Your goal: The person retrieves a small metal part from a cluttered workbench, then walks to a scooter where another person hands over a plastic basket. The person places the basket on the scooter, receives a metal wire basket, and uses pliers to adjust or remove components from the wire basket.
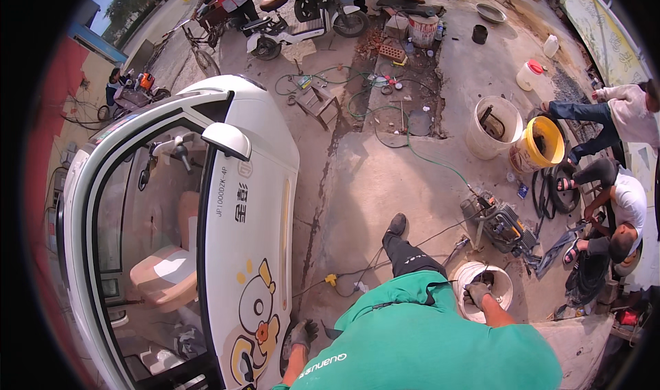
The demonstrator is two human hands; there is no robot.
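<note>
My left hand (303, 333), in a dark grey glove, is low beside the small white vehicle (265, 177), close to a wheel (285, 349) under its side. The fingers look apart, with nothing visible in them. My right hand (476, 293), also gloved, is over the near-left part of a white bucket (507, 295). Its fingers are curled, and what they hold, if anything, cannot be made out. Dark items (487, 278) lie inside that bucket, too shaded to name.
A motor-driven machine (505, 225) with a green hose (432, 157) stands ahead-right. Beyond it are a white bucket (493, 115) and a yellow one (543, 142). Two people (625, 204) are at the right. A wooden stool (317, 108) and parked scooter (302, 29) stand farther ahead; cables cross the concrete.
</note>
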